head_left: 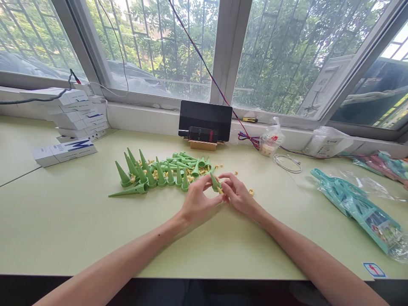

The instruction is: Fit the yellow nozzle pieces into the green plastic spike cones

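Head: left hand (200,195) pinches a green tapered spike (214,182) over the table (204,250), right of the other spikes (161,177); right hand (238,194) appears to pinch a yellow fitting (220,191) against it. Likely fitting step; next move calls for alignment, steady left hold.

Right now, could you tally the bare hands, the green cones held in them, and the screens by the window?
Hands: 2 (left hand, right hand)
Held cone: 1
Screens: 2 (tablet, phone)
Total: 5
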`<state>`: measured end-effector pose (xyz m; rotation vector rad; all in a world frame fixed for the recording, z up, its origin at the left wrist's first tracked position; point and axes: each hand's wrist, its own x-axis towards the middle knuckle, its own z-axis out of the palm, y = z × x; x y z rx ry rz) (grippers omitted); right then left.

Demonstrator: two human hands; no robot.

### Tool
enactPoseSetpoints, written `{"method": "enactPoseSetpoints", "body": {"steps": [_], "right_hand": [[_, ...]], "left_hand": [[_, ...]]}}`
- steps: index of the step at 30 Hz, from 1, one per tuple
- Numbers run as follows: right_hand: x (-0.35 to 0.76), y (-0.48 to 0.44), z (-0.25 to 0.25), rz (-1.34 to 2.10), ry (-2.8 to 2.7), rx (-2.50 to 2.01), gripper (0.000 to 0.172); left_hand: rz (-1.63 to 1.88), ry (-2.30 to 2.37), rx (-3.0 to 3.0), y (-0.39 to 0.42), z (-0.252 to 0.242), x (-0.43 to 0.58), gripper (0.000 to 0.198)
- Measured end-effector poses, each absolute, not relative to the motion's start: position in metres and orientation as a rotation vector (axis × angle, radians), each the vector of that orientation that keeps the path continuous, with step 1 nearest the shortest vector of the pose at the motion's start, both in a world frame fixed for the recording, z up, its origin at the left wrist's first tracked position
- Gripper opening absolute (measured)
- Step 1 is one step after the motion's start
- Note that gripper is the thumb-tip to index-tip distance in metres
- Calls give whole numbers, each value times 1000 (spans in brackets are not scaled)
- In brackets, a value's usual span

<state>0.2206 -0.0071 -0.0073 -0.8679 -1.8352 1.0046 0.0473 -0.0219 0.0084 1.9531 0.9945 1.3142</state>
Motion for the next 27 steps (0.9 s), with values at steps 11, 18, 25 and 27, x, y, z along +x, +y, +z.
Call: {"method": "enactPoseSetpoints", "body": {"steps": [11,18,25,27], "right_hand": [[222,-6,-9,994,-1833,-883,28],[221,-7,-9,984,-1835,-897,29],[222,-8,-9,989,-1829,-886,27],[221,-8,-9,994,-1825,-878,27]], "left_hand": [[1305,1003,1784,-23,7,49,37],[1288,1015,1747,-26,10,50,34],[1280,1012,1730,-26,9,51,32],[1289,1009,1737,-26,9,51,31]]}}
